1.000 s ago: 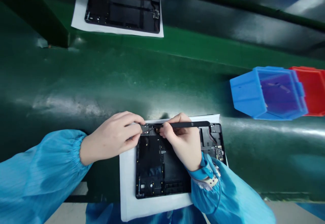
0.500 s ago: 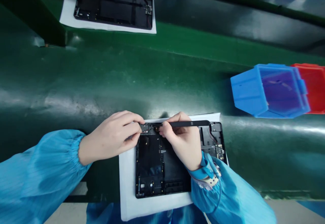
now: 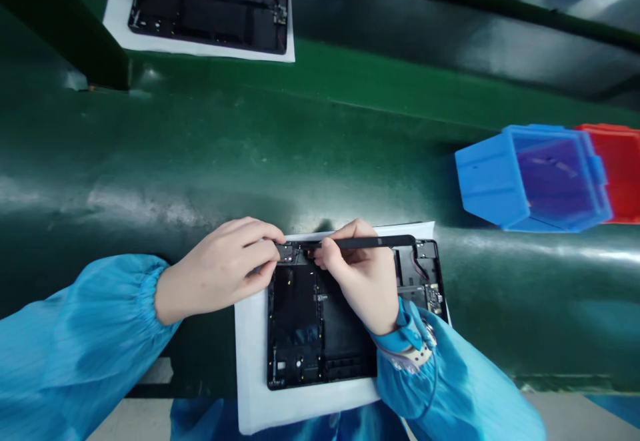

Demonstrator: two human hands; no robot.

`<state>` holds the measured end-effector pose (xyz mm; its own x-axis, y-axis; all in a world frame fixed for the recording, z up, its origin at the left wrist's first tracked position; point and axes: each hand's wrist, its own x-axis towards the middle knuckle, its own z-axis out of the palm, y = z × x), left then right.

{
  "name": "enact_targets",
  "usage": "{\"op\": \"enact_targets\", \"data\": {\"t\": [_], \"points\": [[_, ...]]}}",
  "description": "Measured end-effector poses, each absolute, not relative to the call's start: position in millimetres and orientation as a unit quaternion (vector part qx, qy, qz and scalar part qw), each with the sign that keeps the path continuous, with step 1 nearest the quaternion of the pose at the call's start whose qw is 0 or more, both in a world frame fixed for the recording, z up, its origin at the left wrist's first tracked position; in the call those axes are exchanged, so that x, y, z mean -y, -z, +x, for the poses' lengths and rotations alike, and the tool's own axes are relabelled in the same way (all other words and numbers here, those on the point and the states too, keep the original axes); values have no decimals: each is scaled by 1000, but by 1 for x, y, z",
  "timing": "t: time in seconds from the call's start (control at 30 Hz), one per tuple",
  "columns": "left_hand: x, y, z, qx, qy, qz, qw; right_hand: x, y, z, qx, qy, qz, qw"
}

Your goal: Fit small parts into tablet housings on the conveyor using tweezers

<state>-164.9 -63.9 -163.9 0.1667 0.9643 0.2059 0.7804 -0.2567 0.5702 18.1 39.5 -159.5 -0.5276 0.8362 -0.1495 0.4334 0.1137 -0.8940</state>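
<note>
An opened black tablet housing (image 3: 347, 334) lies in front of me on a white sheet (image 3: 253, 374). Its inside faces up, showing small boards, wires and screw points. My left hand (image 3: 225, 264) is closed at the housing's upper left corner, fingers beside a small dark screwed part (image 3: 286, 253). In a pen-like grip, my right hand (image 3: 363, 277) holds black tweezers (image 3: 377, 242) almost level across the upper edge. Their tips point left toward that corner, close to my left fingertips. Exactly what the tips touch is too small to tell.
A second open tablet housing (image 3: 210, 7) lies on a white sheet on the dark strip at the back. To the right stand a blue bin (image 3: 493, 181) and a red bin (image 3: 623, 174). A green post (image 3: 75, 34) rises at the left of the green bench (image 3: 240, 141).
The second housing and its sheet at the back have slid a little to the left. Both my hands and the tweezers stay almost in place, the tweezers' rear end tilting slightly up.
</note>
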Motion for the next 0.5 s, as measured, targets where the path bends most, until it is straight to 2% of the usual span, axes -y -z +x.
{"op": "enact_targets", "data": {"t": [0.5], "points": [[65, 164, -165, -590, -242, 749, 181, -39, 160, 18, 746, -474, -425, 195]]}}
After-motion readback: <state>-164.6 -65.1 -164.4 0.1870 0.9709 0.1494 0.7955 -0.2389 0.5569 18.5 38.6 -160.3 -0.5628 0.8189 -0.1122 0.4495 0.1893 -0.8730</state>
